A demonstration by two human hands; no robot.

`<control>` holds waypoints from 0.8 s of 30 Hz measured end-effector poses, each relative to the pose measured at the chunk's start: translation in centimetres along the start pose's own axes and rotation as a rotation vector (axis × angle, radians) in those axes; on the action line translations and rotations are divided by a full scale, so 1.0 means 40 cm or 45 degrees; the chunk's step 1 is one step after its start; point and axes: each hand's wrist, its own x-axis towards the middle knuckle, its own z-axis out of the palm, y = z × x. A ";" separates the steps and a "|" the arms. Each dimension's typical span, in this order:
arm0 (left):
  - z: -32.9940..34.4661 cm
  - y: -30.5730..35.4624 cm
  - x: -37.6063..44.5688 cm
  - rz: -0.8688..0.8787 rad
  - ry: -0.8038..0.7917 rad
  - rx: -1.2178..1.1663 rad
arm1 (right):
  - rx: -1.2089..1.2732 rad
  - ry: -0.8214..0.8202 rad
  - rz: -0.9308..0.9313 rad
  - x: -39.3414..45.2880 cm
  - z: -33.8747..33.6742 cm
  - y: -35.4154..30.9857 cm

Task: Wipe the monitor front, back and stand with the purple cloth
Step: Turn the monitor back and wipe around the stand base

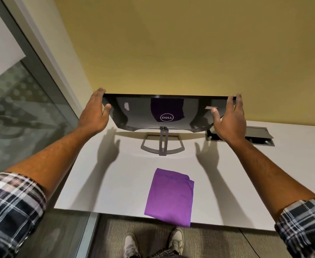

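The black Dell monitor stands on the white desk with its glossy logo side toward me, on a grey stand. My left hand grips its top left corner, fingers behind the edge and thumb on the near face. At the right edge, my right hand holds the monitor, thumb on the near face and fingers up along the edge. The folded purple cloth lies untouched at the desk's front edge, one corner hanging over, and is mirrored in the panel.
A yellow wall rises close behind the monitor. A glass partition borders the desk on the left. An open cable box is set into the desk at the right. My shoes stand on the carpet below.
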 end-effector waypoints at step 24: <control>-0.013 0.091 -0.194 -0.121 0.155 -0.011 | -0.028 -0.255 -0.329 0.293 0.046 -0.008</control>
